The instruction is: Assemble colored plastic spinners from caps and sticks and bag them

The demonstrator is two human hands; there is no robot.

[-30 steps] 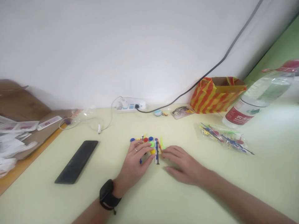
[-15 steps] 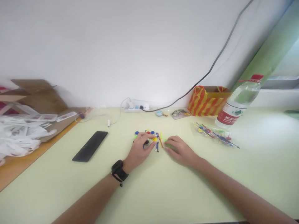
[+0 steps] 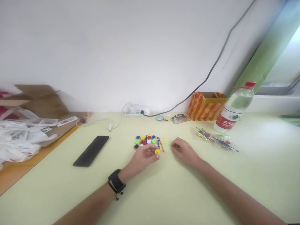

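Between the thumb and fingertips of my left hand (image 3: pixel 144 157) is a small round yellow disc (image 3: pixel 157 152), held just above the table. My right hand (image 3: pixel 184 151) is curled, thumb to fingers, at the end of a thin light green stick (image 3: pixel 167 143); its grip is partly hidden. Beyond my left hand lie several coloured discs in rows, among them a blue disc (image 3: pixel 153 137), a white disc (image 3: pixel 149 142) and a black disc (image 3: pixel 136 146). Thin rods lie by them, including a red rod (image 3: pixel 161 145) and a yellow rod (image 3: pixel 163 142).
A black phone-like slab (image 3: pixel 91 151) lies left. Right are clear bags of plastic parts (image 3: pixel 214 139), a water bottle (image 3: pixel 234 109) and a striped bag (image 3: pixel 203 106). A power strip (image 3: pixel 138 112) sits by the wall; white plastic (image 3: pixel 23 137) and a cardboard box (image 3: pixel 43 100) fill the far left.
My left hand has drawn back toward me with the yellow disc, uncovering the rows of discs. My right hand has shifted slightly right, away from the rods. The camera view has tilted slightly.
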